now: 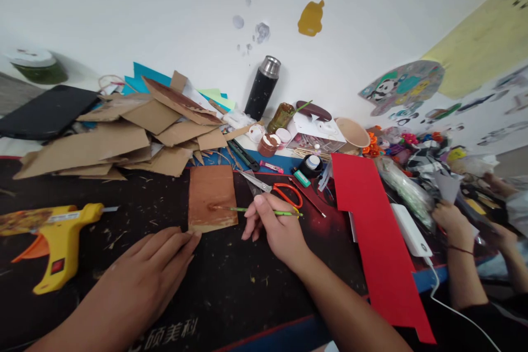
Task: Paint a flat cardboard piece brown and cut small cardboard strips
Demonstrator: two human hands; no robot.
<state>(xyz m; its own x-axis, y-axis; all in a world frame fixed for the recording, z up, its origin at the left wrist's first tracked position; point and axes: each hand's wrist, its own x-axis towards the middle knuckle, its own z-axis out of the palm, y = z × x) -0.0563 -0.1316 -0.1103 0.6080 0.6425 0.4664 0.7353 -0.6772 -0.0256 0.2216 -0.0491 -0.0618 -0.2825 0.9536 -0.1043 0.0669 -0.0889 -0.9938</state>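
A small cardboard rectangle [211, 190] lies on the dark mat, coated in brown paint except for a paler strip along its near edge. My left hand [150, 269] rests flat with fingers stretched out, fingertips on the card's near left corner. In my right hand [280, 231] is a thin green paintbrush [239, 209], pinched between thumb and fingers. Its tip touches the painted surface near the middle. Just beyond that hand are orange-handled scissors [287, 193]. An open jar of brown paint [269, 144] stands behind the card.
A yellow glue gun [68, 236] lies at left. Cardboard scraps [107, 146] pile up behind it. A black flask [263, 88] stands by the wall. Red board [379, 242] and a white power bank [410, 230] lie at right, near another person's hands [456, 228].
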